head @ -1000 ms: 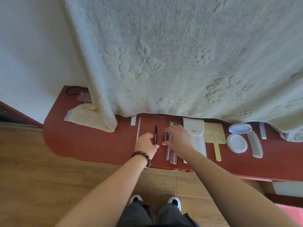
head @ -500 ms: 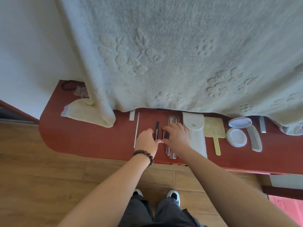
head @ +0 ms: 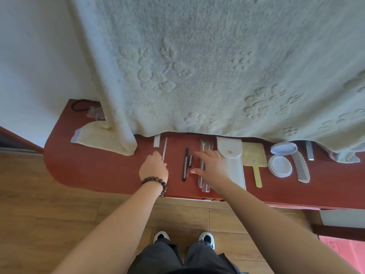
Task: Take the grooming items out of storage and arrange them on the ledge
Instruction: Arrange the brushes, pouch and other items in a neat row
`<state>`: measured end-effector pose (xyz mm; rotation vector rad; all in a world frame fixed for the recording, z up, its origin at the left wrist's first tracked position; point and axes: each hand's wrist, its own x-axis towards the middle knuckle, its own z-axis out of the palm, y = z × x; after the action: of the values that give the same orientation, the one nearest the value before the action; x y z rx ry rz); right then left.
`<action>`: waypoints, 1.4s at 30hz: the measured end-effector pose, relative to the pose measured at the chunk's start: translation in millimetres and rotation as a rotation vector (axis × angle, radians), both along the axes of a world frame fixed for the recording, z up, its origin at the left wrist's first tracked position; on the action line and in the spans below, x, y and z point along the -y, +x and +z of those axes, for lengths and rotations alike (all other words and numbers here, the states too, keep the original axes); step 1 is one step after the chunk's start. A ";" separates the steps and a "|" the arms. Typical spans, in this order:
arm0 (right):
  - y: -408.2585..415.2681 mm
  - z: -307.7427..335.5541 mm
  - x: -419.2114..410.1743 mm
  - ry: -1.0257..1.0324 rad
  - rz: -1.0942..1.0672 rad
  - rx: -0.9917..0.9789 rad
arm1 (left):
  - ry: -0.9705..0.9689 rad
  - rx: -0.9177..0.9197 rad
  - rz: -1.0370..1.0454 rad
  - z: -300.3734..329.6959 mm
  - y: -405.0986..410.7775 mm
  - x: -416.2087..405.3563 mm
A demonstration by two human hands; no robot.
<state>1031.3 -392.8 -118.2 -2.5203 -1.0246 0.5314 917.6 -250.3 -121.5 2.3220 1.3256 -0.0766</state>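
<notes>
cream embossed curtain hanging | wood-plank floor | black-white shoes | white wall

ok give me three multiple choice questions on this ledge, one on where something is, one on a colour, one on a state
1. Where does the comb lie?
A. right of the round compact
B. left of the dark pen
C. on the floor

2. What colour is the hand mirror?
A. black
B. yellow
C. blue

3. What state is the round compact in?
A. shut
B. open
C. under the towel

Answers:
1 A, the comb sits just right of the compact on the ledge.
2 B, its back and handle are pale yellow.
3 B, its lid is swung up, showing both round halves.
</notes>
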 end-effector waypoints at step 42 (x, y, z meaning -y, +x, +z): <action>5.2 119.6 -25.2 1.064 -0.395 -0.831 | -0.435 0.366 -0.310 86.9 -50.2 2.1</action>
<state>1036.5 -367.6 1.4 -1.2796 -0.2991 0.5986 867.3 -252.3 -34.6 2.0221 0.6848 -0.0306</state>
